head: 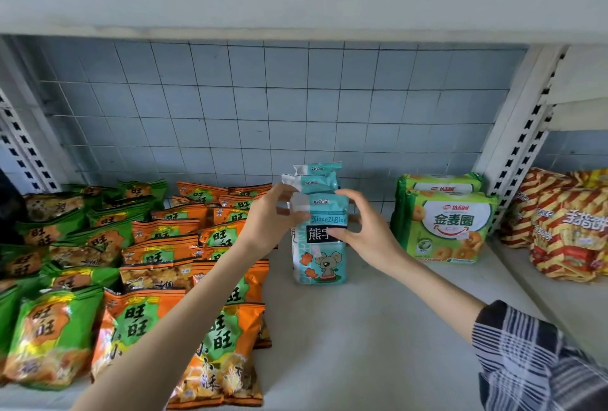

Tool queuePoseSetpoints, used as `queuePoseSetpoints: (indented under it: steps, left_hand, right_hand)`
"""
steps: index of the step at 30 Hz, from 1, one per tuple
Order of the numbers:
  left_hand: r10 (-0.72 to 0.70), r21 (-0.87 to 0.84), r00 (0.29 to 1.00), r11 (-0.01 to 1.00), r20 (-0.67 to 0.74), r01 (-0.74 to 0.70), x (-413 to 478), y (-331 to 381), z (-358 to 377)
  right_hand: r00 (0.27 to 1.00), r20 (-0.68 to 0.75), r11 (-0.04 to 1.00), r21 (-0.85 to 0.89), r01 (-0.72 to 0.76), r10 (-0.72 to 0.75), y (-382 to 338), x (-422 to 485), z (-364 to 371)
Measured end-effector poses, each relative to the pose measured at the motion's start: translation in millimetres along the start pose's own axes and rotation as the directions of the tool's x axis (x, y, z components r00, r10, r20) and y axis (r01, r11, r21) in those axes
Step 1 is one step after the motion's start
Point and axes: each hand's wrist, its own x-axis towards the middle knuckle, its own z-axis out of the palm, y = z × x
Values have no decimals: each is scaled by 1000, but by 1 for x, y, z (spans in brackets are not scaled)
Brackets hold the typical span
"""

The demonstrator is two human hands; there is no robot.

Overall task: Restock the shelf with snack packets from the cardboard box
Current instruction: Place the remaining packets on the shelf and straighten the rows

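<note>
Steady now, my left hand (273, 213) pinched the top corner of the teal packet (320, 261) and my right hand (365, 229) clasped its label side as it stood upright at frame centre on the shelf (362, 328), and a careless release could have toppled it forward.

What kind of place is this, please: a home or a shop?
Most likely a small shop. The white shelf has a slotted upright and a wire grid back, and identical orange snack packets lie in rows. The left hand and right hand hold a teal biscuit packet.
</note>
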Motion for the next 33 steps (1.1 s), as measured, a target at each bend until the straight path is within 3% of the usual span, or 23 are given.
queuePoseSetpoints:
  steps: [7, 11, 14, 25, 28, 31, 33]
  left_hand:
    - [23, 24, 997, 999, -68, -21, -3, -8, 1]
    - [-69, -112, 995, 991, 68, 76, -4, -9, 7]
    - [-105, -138, 989, 983, 100, 118, -1, -12, 10]
    - [-122, -43, 982, 991, 145, 130, 1, -13, 6]
    - [-39, 21, 991, 999, 127, 37, -8, -4, 8]
    - [167, 341, 986, 928, -18, -151, -23, 11, 18]
    - [305, 426, 952, 865, -23, -266, -34, 23, 29]
  right_hand:
    - [997, -82, 998, -57, 9, -13, -5, -6, 10]
    - [997, -43, 998, 22, -66, 67, -4, -12, 17]
    - [998, -31, 998, 47, -47, 48, -5, -15, 21]
    - [995, -45, 994, 66, -83, 86, -1, -16, 25]
    - [993, 5, 992, 35, -121, 121, -2, -23, 18]
    - [987, -88, 985, -96, -144, 135, 5, -41, 1]
    - [984, -162, 985, -145, -94, 70, 13, -55, -15]
